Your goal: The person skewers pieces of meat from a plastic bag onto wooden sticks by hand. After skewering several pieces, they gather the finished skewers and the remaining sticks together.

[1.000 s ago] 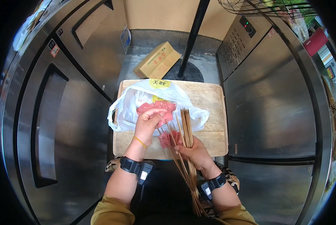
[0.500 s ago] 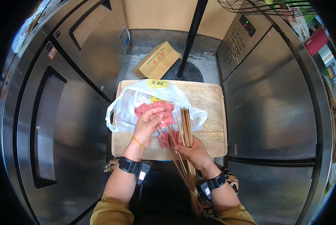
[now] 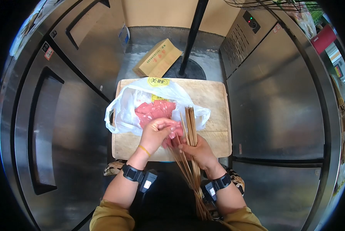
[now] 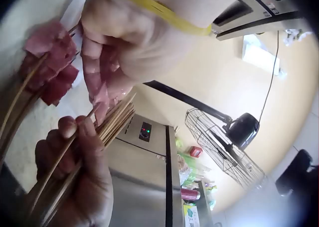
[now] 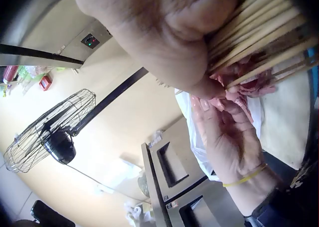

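My left hand pinches a pink slice of raw meat between thumb and fingers, right by a skewer tip. In the left wrist view that skewer's point meets the meat slice. A thick bundle of bamboo skewers is gripped in my right hand, whose thumb and forefinger pinch one skewer apart from the rest. Folded meat pieces are threaded on other skewers below the hands. More meat slices lie piled in an open white plastic bag on a wooden board.
Steel refrigerators stand close on the left and right. Behind the board are a cardboard box and a black pole on a round base, part of a standing fan.
My left hand has brought a meat slice from the pile in the bag down and right to the skewer tip. The right hand keeps its grip on the skewers.
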`<action>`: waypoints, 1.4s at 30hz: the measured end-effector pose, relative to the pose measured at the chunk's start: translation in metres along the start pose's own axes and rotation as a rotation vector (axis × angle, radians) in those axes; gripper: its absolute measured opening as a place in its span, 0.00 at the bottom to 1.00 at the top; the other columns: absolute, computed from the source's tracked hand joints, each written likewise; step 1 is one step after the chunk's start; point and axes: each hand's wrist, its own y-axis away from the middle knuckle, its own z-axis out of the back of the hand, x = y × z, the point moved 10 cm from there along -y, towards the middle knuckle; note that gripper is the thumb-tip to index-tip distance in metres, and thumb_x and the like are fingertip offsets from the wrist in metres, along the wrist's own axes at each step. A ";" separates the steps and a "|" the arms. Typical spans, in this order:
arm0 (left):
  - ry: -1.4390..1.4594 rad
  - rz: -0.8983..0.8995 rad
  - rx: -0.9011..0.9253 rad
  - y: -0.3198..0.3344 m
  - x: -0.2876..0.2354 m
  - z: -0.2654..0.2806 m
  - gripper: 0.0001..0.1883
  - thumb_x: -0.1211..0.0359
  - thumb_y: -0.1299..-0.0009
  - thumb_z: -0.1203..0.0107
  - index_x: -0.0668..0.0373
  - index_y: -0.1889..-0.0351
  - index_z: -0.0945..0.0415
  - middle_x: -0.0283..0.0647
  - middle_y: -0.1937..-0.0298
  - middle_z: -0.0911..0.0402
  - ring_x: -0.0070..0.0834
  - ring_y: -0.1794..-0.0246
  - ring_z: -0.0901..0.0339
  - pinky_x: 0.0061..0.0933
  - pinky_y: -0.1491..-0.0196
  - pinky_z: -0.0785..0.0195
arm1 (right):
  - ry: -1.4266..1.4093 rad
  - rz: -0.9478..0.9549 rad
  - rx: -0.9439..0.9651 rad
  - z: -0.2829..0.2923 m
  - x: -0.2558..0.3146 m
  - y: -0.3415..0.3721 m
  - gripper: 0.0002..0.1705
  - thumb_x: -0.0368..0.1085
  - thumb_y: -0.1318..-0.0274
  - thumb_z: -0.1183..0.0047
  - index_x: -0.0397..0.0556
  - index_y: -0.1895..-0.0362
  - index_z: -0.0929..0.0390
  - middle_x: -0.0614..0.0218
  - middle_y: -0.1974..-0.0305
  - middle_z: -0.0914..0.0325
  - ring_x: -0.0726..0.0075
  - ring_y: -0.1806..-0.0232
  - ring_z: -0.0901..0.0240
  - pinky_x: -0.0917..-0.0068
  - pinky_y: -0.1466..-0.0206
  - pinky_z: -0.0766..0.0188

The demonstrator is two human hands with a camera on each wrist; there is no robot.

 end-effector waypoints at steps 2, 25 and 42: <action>-0.090 0.114 0.061 0.010 0.006 -0.012 0.08 0.77 0.34 0.48 0.62 0.58 0.24 0.35 0.64 0.19 0.14 0.74 0.26 0.14 0.73 0.32 | -0.005 -0.023 0.001 0.001 -0.001 0.000 0.17 0.25 0.49 0.45 0.42 0.53 0.30 0.72 0.63 0.26 0.78 0.61 0.30 0.79 0.57 0.31; -1.349 -0.236 -0.485 0.007 -0.057 0.057 0.17 0.74 0.50 0.38 0.53 0.60 0.25 0.38 0.59 0.29 0.41 0.56 0.30 0.38 0.55 0.33 | -0.134 -0.123 0.020 -0.001 -0.008 0.007 0.12 0.30 0.46 0.46 0.48 0.57 0.31 0.74 0.72 0.29 0.82 0.73 0.33 0.85 0.72 0.35; -1.213 -0.237 -0.498 -0.002 -0.051 0.073 0.09 0.76 0.49 0.42 0.53 0.71 0.25 0.39 0.69 0.27 0.41 0.62 0.26 0.40 0.62 0.32 | -0.149 -0.070 0.017 0.002 0.000 0.009 0.14 0.27 0.47 0.47 0.46 0.55 0.31 0.73 0.70 0.29 0.81 0.72 0.33 0.83 0.69 0.34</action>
